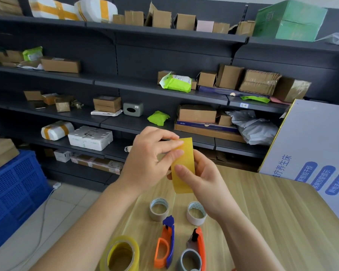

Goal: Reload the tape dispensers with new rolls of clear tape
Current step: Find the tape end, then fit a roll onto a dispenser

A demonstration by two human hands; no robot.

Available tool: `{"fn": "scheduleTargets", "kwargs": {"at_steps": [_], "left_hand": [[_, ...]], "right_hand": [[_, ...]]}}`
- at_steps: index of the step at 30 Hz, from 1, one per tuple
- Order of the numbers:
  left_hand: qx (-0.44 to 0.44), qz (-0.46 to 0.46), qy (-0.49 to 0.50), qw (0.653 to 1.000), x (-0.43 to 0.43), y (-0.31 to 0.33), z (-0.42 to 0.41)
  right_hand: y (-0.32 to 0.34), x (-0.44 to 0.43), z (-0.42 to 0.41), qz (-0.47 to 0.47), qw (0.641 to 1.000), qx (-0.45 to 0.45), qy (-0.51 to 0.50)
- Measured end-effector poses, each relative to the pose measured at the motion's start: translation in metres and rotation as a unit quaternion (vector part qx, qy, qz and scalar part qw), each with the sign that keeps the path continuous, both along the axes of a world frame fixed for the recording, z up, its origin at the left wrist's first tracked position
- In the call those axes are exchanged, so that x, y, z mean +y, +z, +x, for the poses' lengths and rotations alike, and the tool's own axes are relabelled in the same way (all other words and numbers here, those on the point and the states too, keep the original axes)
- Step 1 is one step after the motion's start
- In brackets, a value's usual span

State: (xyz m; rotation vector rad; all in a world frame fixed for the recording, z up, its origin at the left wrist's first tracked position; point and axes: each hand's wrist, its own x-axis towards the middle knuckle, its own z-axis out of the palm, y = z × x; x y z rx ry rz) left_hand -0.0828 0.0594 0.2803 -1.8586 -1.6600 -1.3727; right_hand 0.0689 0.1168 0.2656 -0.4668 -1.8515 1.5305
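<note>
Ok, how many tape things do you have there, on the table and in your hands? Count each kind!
Full tape rolls: 2
Empty cardboard rings: 2
Tape dispensers: 2
Total: 6

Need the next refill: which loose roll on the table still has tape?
The yellowish roll at the table's near left edge, thickly wound. The two whitish ones farther back are bare cores.
</note>
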Motion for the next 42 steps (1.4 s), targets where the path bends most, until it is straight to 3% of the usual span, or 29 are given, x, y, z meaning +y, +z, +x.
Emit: {"fn": "scheduleTargets", "kwargs": {"at_steps": [4,9,15,27,32,38,42], "left_hand": [[0.008,0.019,0.005,1.0,0.001,0.001,0.004],[-0.02,-0.042,-0.003,0.999,0.001,0.007,0.007],[0.111,-0.082,0.026,0.99,0.01,-0.005,0.011],[-0.086,-0.077,-0.079,0.99,0.012,-0.024,0.003],[-0.134,-0.07,-0.088,0.985,0.011,-0.019,-0.001],[-0.001,-0.04,-0.044,0.998,0.017,-0.021,0.005],[0.025,0.008,-0.007,1.0,0.016,-0.028,0.006]], "right_hand": [[-0.004,0.001,-0.002,0.042,0.998,-0.038,-0.029],[-0.009,0.0,-0.004,0.091,0.991,-0.087,-0.051],[-0.015,0.0,-0.002,0.099,0.986,-0.119,-0.064],[-0.015,0.009,0.003,0.011,0.993,-0.12,-0.013],[-0.015,0.011,0.001,0.022,0.991,-0.131,-0.014],[-0.012,0.012,0.001,-0.014,0.995,-0.098,0.004],[-0.011,0.017,0.004,-0.083,0.995,-0.05,0.036]]}}
